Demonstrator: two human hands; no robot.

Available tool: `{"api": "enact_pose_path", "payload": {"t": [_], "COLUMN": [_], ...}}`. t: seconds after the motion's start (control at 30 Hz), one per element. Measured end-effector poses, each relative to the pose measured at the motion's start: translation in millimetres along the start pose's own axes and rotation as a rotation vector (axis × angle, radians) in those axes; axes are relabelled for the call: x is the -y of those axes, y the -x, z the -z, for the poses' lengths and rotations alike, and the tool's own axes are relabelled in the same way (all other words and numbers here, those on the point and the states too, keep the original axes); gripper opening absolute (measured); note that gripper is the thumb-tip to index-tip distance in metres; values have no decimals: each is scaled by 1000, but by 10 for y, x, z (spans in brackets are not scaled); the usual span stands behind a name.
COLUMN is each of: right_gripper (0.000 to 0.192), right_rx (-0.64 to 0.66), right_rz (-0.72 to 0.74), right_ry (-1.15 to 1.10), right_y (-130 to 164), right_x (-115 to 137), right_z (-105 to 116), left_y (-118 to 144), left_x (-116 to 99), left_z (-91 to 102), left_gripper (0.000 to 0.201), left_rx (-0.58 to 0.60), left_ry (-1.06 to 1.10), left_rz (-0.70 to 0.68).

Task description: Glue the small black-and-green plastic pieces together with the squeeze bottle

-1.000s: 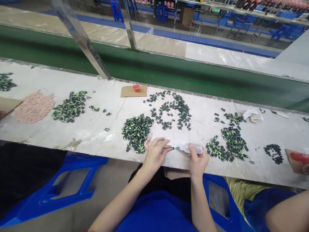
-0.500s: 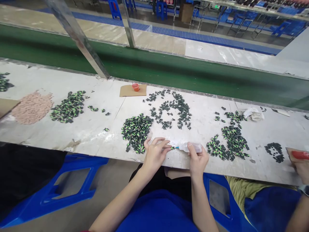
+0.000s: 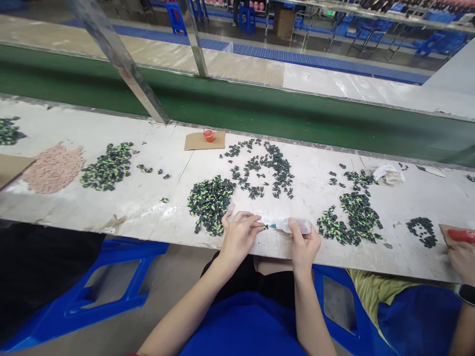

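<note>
Lower centre of frame, at the desk's [image 3: 148, 198] near edge. Left hand [image 3: 239, 237] is pinching a small black-and-green part [image 3: 264, 227] at its fingertips, grip closed tight. Right hand [image 3: 304, 244] is wrapping shut around a clear squeeze bottle [image 3: 295, 226], lying with its long axis level, nozzle pointing left and just meeting the part. Pile of like parts [image 3: 211, 200] is lying just up-left of the left hand.

co-worker's hand [image 3: 461, 257]: now in view at the right edge, near side of the table [image 3: 129, 207], absent 1.0 s ago | red object [image 3: 460, 235] under it: sits slightly farther and lower-profile than 1.0 s ago | camera view: shifts slightly, scene sits a little lower in frame than 0.5 s ago
</note>
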State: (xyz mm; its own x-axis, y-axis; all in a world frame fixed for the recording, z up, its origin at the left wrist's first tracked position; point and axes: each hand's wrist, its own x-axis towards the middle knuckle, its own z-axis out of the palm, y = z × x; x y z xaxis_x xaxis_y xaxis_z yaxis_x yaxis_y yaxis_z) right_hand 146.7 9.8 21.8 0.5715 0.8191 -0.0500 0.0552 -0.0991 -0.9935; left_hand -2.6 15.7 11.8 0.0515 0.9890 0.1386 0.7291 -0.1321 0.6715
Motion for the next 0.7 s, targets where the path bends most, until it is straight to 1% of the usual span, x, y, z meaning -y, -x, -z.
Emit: {"api": "enact_pose_path", "payload": {"t": [0.17, 0.5, 0.63, 0.7], "right_gripper": [32, 31, 32, 33], "right_rx": [32, 59, 24, -38], "right_rz": [18, 22, 32, 35], "right_ry": [18, 16, -20, -82], "right_y": [-5, -20, -24, -37], "right_x": [10, -53, -115, -147], "right_z": [10, 23, 32, 46], "left_y": [-5, 7, 7, 4], "left_x": [-16, -25, -44, -56], "left_z": [-2, -17, -9, 0], "left_gripper": [21, 19, 19, 20], "left_rx": [10, -13, 5, 27], "left_ry": [32, 23, 33, 40], "left_rz": [27, 34, 61, 68]}}
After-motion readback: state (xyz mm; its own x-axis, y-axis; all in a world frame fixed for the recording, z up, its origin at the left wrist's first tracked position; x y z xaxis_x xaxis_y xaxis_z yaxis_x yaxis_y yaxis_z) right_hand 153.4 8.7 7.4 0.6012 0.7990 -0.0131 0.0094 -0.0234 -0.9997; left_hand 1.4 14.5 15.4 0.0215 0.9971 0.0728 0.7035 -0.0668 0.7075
